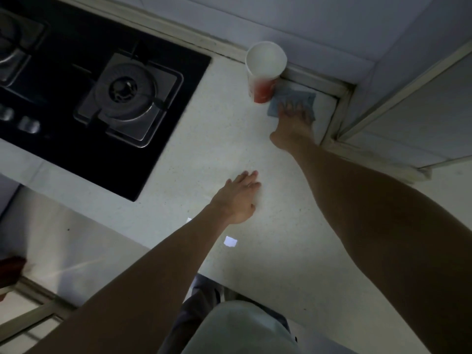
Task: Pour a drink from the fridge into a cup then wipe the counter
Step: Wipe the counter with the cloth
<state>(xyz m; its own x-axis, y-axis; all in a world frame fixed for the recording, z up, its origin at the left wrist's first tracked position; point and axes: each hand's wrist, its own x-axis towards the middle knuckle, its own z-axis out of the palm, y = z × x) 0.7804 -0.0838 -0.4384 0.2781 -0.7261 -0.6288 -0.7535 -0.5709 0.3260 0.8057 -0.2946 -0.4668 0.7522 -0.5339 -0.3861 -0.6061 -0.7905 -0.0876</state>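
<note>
At back corner of worktop (229,154), right hand (293,121) pressed grey cloth (296,97) flat, fingers (287,108) spread, not curled, just beside upright cup (265,70); left hand (237,198) lay flat, empty. Wiping well likely needed even pressure, strokes away from cup

Home kitchen, probably, dim light: black gas stove (84,80) with burner (127,90) set into pale surface (204,159), tiled wall (332,21) behind.

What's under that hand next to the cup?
A blue-grey cloth lies under the right hand, spread on the counter beside the cup. The fingers cover its middle, and the counter beneath the cloth is hidden.
</note>
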